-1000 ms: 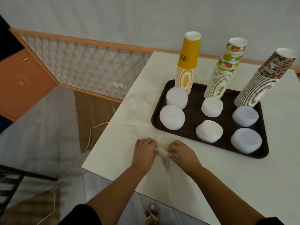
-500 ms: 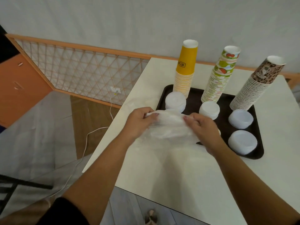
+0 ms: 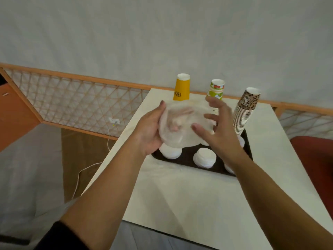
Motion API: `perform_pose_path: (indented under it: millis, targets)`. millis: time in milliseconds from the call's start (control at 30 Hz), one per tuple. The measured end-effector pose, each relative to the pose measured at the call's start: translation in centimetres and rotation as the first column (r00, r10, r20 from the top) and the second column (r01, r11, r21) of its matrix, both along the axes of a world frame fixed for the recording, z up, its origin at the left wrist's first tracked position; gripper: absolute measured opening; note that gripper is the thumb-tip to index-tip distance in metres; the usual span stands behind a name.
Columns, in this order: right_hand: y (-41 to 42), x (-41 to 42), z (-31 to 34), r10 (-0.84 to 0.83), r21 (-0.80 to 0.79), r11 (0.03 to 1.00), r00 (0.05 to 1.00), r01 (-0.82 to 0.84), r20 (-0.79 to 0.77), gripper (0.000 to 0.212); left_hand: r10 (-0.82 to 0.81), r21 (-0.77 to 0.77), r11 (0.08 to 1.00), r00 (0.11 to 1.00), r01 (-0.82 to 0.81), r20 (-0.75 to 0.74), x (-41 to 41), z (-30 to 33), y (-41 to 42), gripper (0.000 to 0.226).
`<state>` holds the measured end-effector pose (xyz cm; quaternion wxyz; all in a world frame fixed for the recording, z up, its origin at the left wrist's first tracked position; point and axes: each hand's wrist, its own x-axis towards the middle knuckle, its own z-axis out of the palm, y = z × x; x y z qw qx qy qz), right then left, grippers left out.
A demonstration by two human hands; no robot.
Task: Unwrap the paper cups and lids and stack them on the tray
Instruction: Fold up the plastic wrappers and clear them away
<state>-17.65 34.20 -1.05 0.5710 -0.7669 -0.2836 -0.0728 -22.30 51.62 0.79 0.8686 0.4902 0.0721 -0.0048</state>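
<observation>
Cup stacks [image 3: 242,116] block tray [image 3: 185,156] rear.

Tray [image 3: 185,157] on table [image 3: 189,195], cup stacks [image 3: 242,116] along its far edge, lid piles [image 3: 204,156] in front

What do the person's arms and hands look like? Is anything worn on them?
Both forearms are bare. A dark sleeve covers the left upper arm. The left hand and right hand wear no gloves; no ring or watch can be made out here.
</observation>
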Motion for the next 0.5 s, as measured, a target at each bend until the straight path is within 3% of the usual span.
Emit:
perform_pose_path:
  millis: [100,233,400,467,500]
  targets:
    - [-0.2,-0.4,1.1,0.055,-0.188,0.981,0.998,-0.047,0.034,0.035,0.071,0.084,0.994,0.995,-0.077,0.07,-0.1,1.0,-1.3,0.031]
    - [-3.4,0.0,3.1,-0.125,0.051,0.991,0.991,0.127,-0.046,0.024,0.365,0.106,0.925,0.931,-0.366,0.03,0.4,1.2,1.0,0.022]
    - [-7.2,1.3,4.9,-0.322,0.206,0.922,0.945,0.327,-0.057,0.03,0.523,0.206,0.845,0.843,-0.494,-0.124,0.9,-1.7,3.9,0.018]
    - [-8.0,1.2,5.9,-0.378,0.233,0.897,0.925,0.375,-0.03,0.029,0.618,0.325,0.767,0.774,-0.554,-0.139,0.7,-2.7,3.8,0.016]
    - [-8.3,1.0,6.4,-0.392,0.229,0.895,0.92,0.382,-0.004,0.028,0.687,0.414,0.686,0.72,-0.599,-0.096,0.5,-2.8,3.6,0.02]
